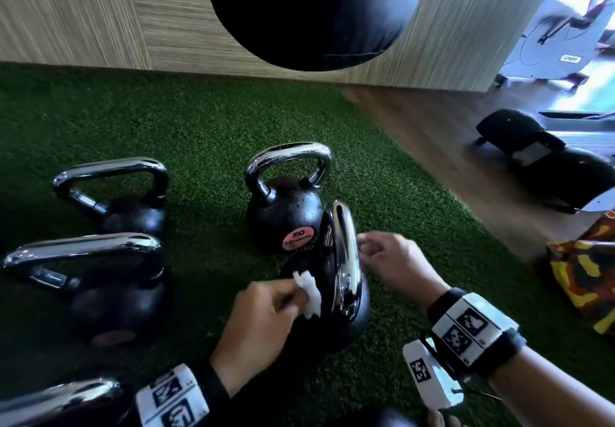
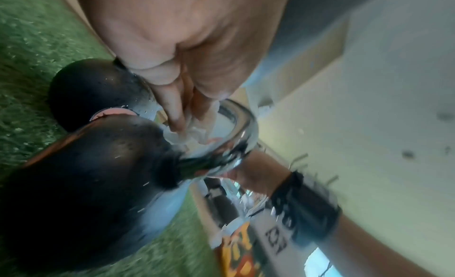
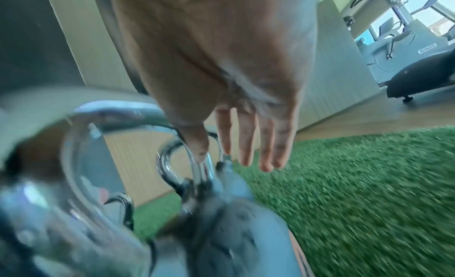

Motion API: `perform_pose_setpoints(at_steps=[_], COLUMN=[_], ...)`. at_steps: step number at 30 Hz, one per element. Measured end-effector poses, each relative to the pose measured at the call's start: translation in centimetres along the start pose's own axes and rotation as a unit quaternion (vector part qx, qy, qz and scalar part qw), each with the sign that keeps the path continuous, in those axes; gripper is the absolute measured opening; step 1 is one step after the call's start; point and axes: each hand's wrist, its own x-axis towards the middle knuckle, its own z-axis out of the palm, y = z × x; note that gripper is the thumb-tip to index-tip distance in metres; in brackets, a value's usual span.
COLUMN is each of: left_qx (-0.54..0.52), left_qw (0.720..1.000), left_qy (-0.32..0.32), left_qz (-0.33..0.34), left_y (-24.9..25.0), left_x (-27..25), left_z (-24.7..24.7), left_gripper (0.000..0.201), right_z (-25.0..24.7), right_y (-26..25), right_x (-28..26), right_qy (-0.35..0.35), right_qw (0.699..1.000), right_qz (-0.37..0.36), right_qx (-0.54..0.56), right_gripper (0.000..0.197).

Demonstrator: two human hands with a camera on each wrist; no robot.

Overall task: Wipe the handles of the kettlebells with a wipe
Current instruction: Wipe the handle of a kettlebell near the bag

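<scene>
The nearest black kettlebell [image 1: 332,323] stands on green turf, its chrome handle [image 1: 346,243] edge-on to me. My left hand [image 1: 293,296] pinches a crumpled white wipe [image 1: 309,296] and presses it against the handle's left side. In the left wrist view the fingertips [image 2: 177,121] push the wipe [image 2: 197,137] into the handle loop [image 2: 246,129]. My right hand [image 1: 369,250] hangs just right of the handle and holds nothing. Its fingers [image 3: 246,145] are straight and the thumb lies near blurred chrome [image 3: 110,109]. I cannot tell whether it touches.
A second kettlebell [image 1: 286,216] with a pink label stands just behind. Two more [image 1: 133,210] [image 1: 116,296] sit to the left, another handle [image 1: 60,396] at the bottom left. A black punching bag [image 1: 299,10] hangs overhead. An orange patterned bag [image 1: 585,280] and gym machines [image 1: 549,43] are on the right.
</scene>
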Motion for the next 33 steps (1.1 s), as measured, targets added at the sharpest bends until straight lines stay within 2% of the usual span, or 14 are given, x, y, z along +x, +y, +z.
perform_pose_setpoints(at_steps=[2, 4, 6, 8, 12, 15, 18, 20, 22, 24, 27, 29, 30, 33], left_qx=[-0.142, -0.284, -0.346, -0.370, -0.383, -0.377, -0.375, -0.292, -0.170, -0.033, 0.176, 0.261, 0.289, 0.299], left_qw=[0.989, 0.956, 0.935, 0.924, 0.916, 0.916, 0.916, 0.948, 0.981, 0.995, 0.975, 0.959, 0.954, 0.953], left_qy=[0.027, 0.041, 0.002, -0.040, -0.055, -0.069, -0.016, -0.001, -0.031, -0.076, -0.133, -0.109, -0.077, 0.027], left_qz=[-0.031, -0.064, -0.082, -0.086, -0.101, -0.117, -0.139, -0.123, -0.086, -0.057, -0.012, -0.007, -0.004, 0.025], left_y=[1.3, 2.9, 4.6, 5.6, 6.6, 6.5, 6.3, 5.7, 4.3, 2.1, -1.3, -3.1, -3.8, -5.0], left_x=[0.7, 1.1, 1.4, 1.7, 1.8, 1.8, 2.0, 2.2, 2.4, 2.5, 2.6, 3.0, 3.3, 4.1], left_z=[-0.7, -1.4, -2.1, -2.5, -2.6, -2.3, -1.9, -1.7, -1.4, -0.8, 1.9, 4.4, 5.7, 7.7], left_gripper=[0.012, 0.014, 0.027, 0.035, 0.037, 0.034, 0.030, 0.039, 0.064, 0.091, 0.131, 0.152, 0.154, 0.132], right_z=[-2.3, -4.2, -5.4, -5.6, -4.8, -3.7, -3.3, -3.7, -4.4, -4.9, -5.0, -4.5, -4.2, -3.1], right_y=[-2.7, -5.2, -7.4, -8.6, -9.2, -8.7, -8.6, -8.5, -8.0, -7.1, -5.0, -3.3, -2.6, -0.8], right_x=[-1.3, -2.5, -3.7, -4.5, -4.6, -4.7, -5.1, -5.3, -5.2, -4.9, -4.1, -3.4, -3.2, -2.5], right_qy=[0.112, 0.150, 0.088, 0.025, 0.033, 0.046, 0.062, 0.086, 0.126, 0.154, 0.177, 0.167, 0.155, 0.128], right_qw=[0.992, 0.975, 0.957, 0.941, 0.935, 0.937, 0.943, 0.946, 0.949, 0.960, 0.972, 0.972, 0.969, 0.961], right_qz=[-0.060, -0.158, -0.270, -0.334, -0.350, -0.342, -0.321, -0.307, -0.284, -0.217, -0.095, -0.027, 0.001, 0.065], right_qx=[0.002, 0.040, 0.059, 0.052, 0.048, 0.059, 0.062, 0.058, 0.052, 0.085, 0.122, 0.163, 0.190, 0.236], right_gripper=[0.023, 0.025, 0.035, 0.046, 0.047, 0.040, 0.029, 0.024, 0.025, 0.025, 0.024, 0.022, 0.021, 0.019])
